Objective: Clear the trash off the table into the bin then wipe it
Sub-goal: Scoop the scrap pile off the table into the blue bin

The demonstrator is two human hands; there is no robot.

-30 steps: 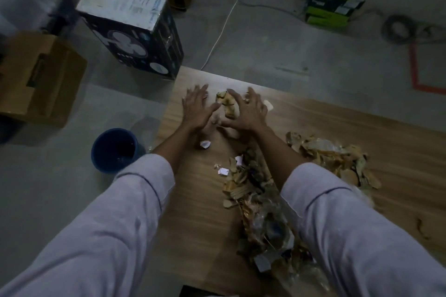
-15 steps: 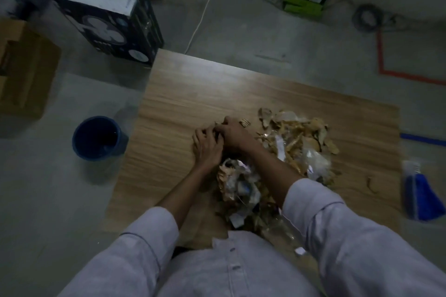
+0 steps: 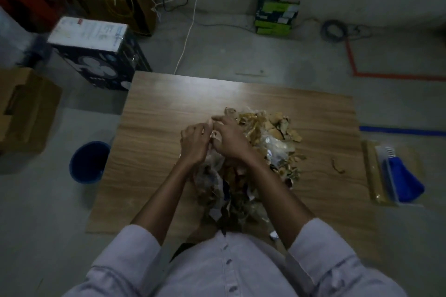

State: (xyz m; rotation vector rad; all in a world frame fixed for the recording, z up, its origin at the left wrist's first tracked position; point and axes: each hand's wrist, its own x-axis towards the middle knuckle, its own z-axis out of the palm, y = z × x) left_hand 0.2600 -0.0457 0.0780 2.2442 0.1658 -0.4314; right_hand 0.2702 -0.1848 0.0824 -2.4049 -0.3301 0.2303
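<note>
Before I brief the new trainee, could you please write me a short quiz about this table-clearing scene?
1. True or false: the blue bin stands on the floor, left of the wooden table.
2. Where are the left hand and the right hand? A) on the trash pile; B) on a cloth; C) inside the bin.
3. What lies alone on the table, right of the pile?
Key: 1 true; 2 A; 3 a single stray scrap.
</note>
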